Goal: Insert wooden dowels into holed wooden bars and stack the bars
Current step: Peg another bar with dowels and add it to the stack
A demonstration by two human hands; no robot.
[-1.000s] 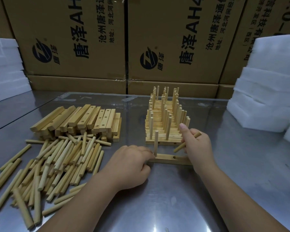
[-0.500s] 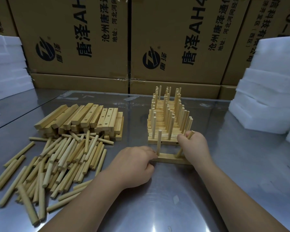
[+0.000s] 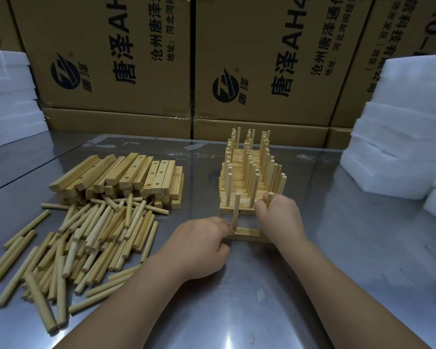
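Dowel (image 3: 270, 197) clenched in the curled fingers (image 3: 263, 207) of the right hand (image 3: 280, 217), only its tip clear above them, lower end hidden. Stands upright, long axis vertical, over the right end of the bar (image 3: 247, 233). Bar flat on the table (image 3: 337, 248), lengthwise left to right between both hands, left end pinched by curled fingertips (image 3: 225, 229) of the left hand (image 3: 199, 245), just beside a second upright dowel (image 3: 235, 212).

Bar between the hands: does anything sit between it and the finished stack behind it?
Nothing visible does. The bar lies just in front of the finished stack, with only a narrow strip of bare table showing between them. The right hand, gripping a dowel at the bar's right end, hides that part of the gap.
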